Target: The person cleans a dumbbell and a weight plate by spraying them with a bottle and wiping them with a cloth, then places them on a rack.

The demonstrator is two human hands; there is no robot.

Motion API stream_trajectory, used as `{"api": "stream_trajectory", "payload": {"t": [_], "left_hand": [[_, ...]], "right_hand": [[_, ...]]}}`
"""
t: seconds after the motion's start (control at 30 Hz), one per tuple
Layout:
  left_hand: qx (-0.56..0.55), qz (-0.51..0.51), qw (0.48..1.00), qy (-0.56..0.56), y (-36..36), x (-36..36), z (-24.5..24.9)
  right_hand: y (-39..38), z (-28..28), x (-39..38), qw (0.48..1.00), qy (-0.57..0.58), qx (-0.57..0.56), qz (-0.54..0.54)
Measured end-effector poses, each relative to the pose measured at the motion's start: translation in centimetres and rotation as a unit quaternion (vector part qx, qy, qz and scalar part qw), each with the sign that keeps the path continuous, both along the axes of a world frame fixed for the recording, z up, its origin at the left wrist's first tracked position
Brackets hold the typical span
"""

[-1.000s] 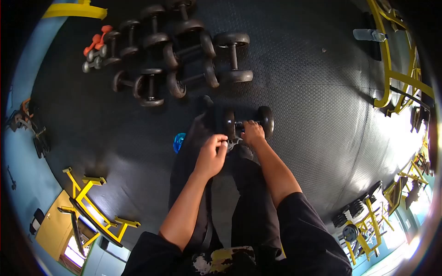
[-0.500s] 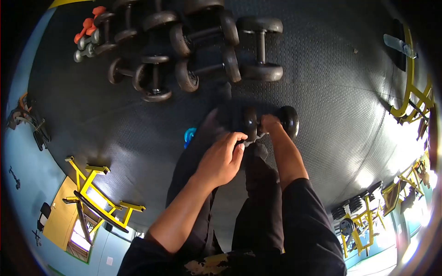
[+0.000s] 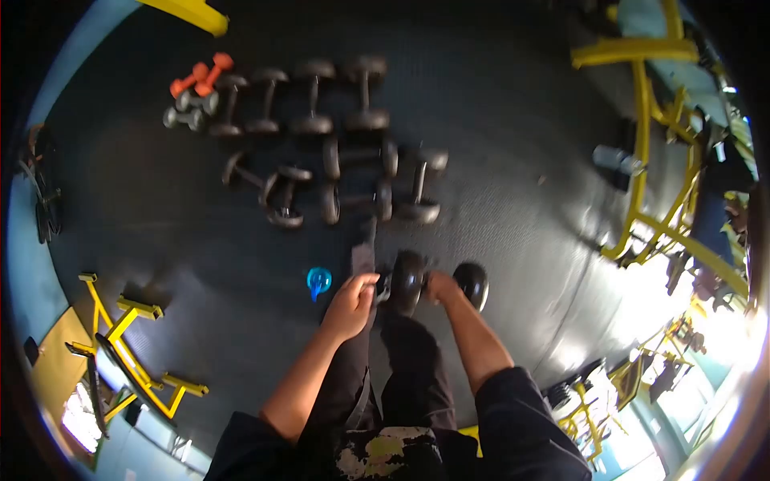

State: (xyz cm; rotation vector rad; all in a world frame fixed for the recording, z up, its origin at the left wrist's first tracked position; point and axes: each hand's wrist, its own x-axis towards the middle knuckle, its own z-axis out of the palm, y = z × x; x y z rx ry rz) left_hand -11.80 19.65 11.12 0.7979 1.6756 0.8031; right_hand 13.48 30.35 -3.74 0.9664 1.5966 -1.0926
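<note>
My right hand [image 3: 438,287] is closed around the handle of a large dark dumbbell, its left head [image 3: 407,280] and right head [image 3: 471,284] showing either side of the fist. The dumbbell hangs in front of my shins, over or close to my right foot. To its left, my left hand [image 3: 350,309] is empty, thumb and loosely bent fingers a little apart. The fingertips point at the left head without visibly touching it. My left shoe [image 3: 362,258] shows just ahead of that hand.
Dark dumbbells [image 3: 365,92] lie in two rough rows ahead, beside small grey dumbbells [image 3: 184,119] and orange dumbbells [image 3: 213,74]. A blue round object [image 3: 318,280] sits left of my feet. Yellow-framed machines [image 3: 144,353] stand on both sides. A clear bottle [image 3: 616,158] is at right.
The view has tilted up and back, showing more floor and dumbbells ahead. My right hand still grips the dumbbell, and my left hand has come slightly away from its left head.
</note>
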Motion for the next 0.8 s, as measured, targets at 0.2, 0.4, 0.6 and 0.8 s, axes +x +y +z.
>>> {"api": "stream_trajectory", "payload": {"t": [0.2, 0.4, 0.6, 0.8], "left_hand": [[-0.034, 0.043, 0.999, -0.003, 2.9, -8.5, 14.1], [-0.025, 0.07, 0.995, 0.066, 7.6, -13.8, 20.7], [0.032, 0.136, 0.989, 0.048, 18.5, -14.0, 23.7], [-0.018, 0.27, 0.958, 0.094, 25.8, -12.1, 22.0]], "right_hand": [[7.4, 17.3, -3.1, 0.996, 0.061, 0.065, 0.028], [16.8, 32.6, -8.5, 0.989, 0.105, 0.1, -0.032], [26.5, 36.8, -10.4, 0.952, 0.275, 0.089, -0.101], [41.1, 38.0, -15.0, 0.965, 0.247, 0.081, -0.013]]}}
